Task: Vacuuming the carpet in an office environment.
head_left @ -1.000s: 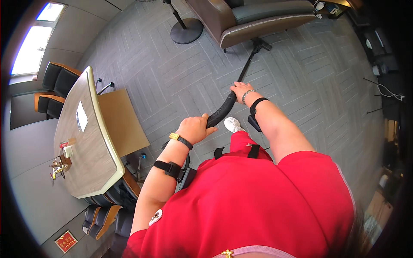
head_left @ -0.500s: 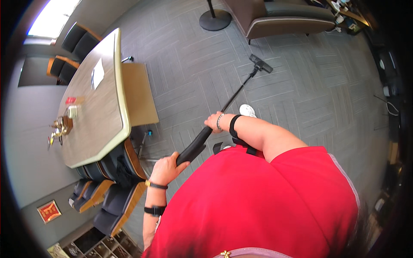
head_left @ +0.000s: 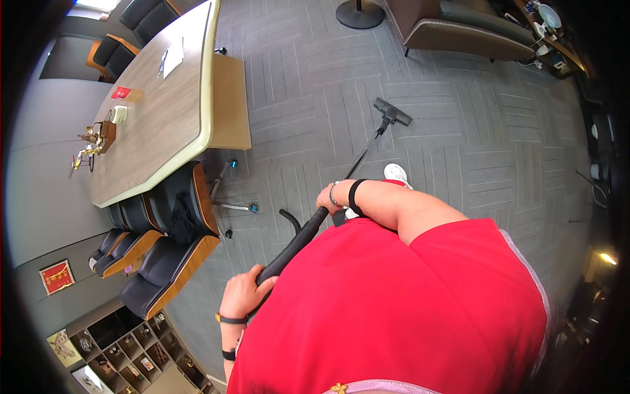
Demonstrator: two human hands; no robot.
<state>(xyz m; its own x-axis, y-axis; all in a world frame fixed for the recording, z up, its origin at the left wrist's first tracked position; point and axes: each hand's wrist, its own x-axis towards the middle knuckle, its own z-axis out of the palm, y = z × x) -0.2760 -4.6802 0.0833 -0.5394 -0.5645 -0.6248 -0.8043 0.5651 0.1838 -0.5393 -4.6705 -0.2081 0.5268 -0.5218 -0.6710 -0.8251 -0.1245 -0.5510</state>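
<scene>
A black vacuum cleaner wand (head_left: 295, 248) slants across in front of me, from lower left up to the right. My left hand (head_left: 241, 292) is closed round its thick handle at the lower end, thumb lying along the top. Farther up, my right hand (head_left: 328, 197) wraps the wand where the grip meets the thin tube. At the far end, the dark floor head (head_left: 392, 113) rests on the grey carpet (head_left: 459, 157). A short curved black tube (head_left: 291, 218) shows beside the handle; where it leads is hidden. My red shirt covers part of the handle's lower end.
On the left stands a wooden-topped table (head_left: 164, 125) with papers, a red item and small ornaments on it. Black chairs (head_left: 164, 276) line its near side. A brown sofa (head_left: 472, 39) and a round black stand base (head_left: 360, 14) are at the far side. A white shoe (head_left: 396, 173) shows nearby.
The floor head has drawn back from the sofa, toward me and leftward over the carpet. The curved tube has come into sight. My view has shifted, and both hands keep their grip.
</scene>
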